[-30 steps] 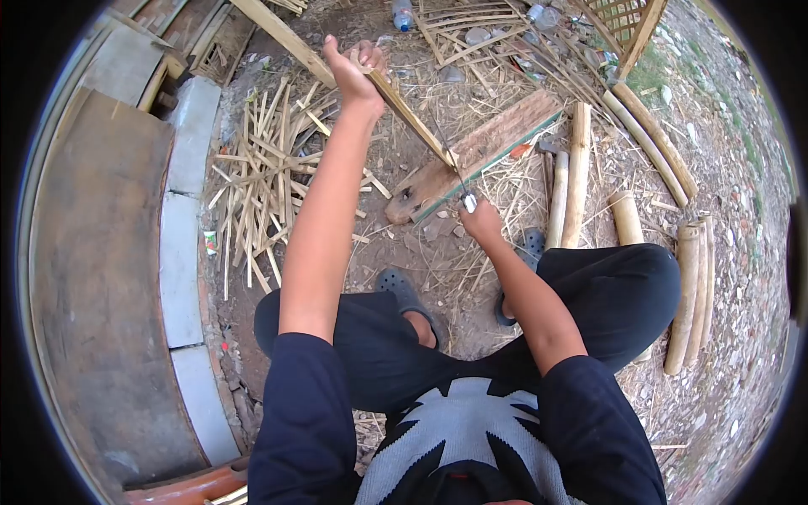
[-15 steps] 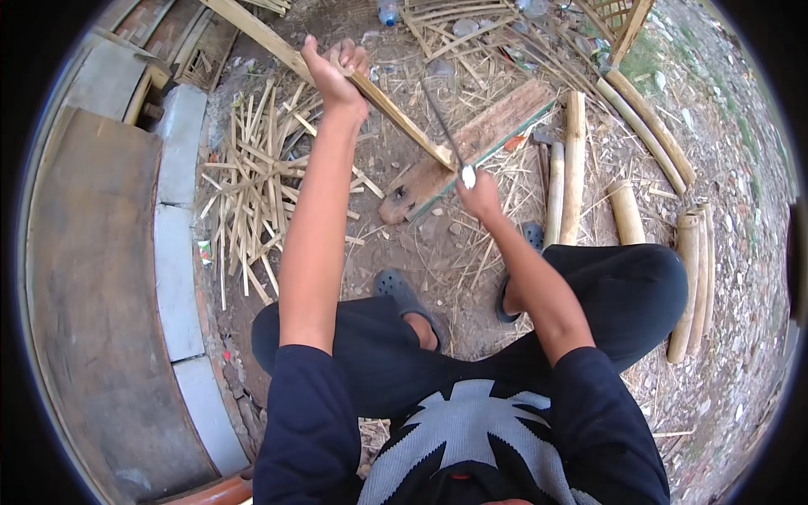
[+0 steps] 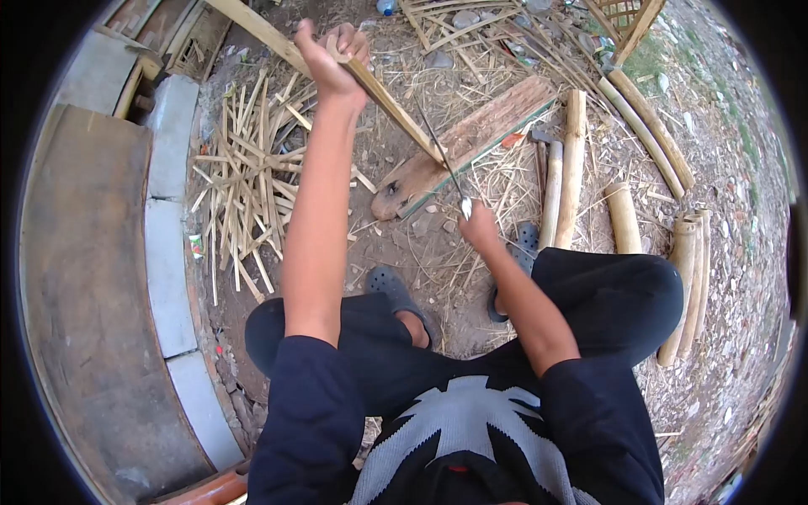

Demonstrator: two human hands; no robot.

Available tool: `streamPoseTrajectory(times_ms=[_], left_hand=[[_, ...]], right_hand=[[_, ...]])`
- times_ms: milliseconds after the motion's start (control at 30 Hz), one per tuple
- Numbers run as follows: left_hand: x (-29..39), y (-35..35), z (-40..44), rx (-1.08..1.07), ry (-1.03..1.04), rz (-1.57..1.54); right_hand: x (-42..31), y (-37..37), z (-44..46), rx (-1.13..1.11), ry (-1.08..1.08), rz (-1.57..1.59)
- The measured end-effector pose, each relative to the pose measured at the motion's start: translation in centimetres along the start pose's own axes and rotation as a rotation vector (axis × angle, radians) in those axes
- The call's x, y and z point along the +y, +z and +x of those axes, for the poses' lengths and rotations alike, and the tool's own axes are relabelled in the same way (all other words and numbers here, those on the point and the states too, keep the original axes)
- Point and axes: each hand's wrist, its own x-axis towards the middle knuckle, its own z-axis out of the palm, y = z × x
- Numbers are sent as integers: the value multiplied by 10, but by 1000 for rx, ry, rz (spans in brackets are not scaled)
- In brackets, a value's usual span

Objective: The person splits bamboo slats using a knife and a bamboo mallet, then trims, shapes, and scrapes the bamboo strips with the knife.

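Observation:
My left hand (image 3: 338,63) grips the upper end of a split bamboo strip (image 3: 391,107) at the top centre, with the thumb sticking out. The strip slants down to the right, its lower end against a worn wooden plank (image 3: 471,139). My right hand (image 3: 480,225) is closed around the pale handle of a long thin blade (image 3: 438,145). That blade runs up and left from the fist and crosses the strip's lower end. Most of the handle is hidden by my fingers.
Thin bamboo strips (image 3: 252,181) lie piled on the left. Several bamboo poles (image 3: 575,168) and a hammer (image 3: 543,137) lie right of the plank. A brown board (image 3: 84,278) borders the left, a wooden beam (image 3: 261,34) the top left. My shoes (image 3: 389,290) are below the plank.
My right hand has moved up, then back down along the strip with the blade. My left hand keeps its grip on the strip. The view has shifted slightly.

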Motion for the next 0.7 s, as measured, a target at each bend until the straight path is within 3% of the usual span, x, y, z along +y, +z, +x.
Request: streamPoseTrajectory(times_ms=[133,233,400,567,633,700], left_hand=[[-5,2,-3,11,6,45],[-3,0,-2,67,7,47],[1,3,-10,11,-25,59],[1,-4,-6,8,-37,35],[-1,-6,-5,11,-37,5],[6,-4,-8,-11,-23,-1]], right_hand=[[1,8,-18,-19,40,59],[-22,-29,3,-9,-21,13],[-108,-99,17,346,-242,312],[-150,-142,23,527,-341,485],[-107,-85,14,398,-146,520],[-12,-9,-4,264,-227,15]])
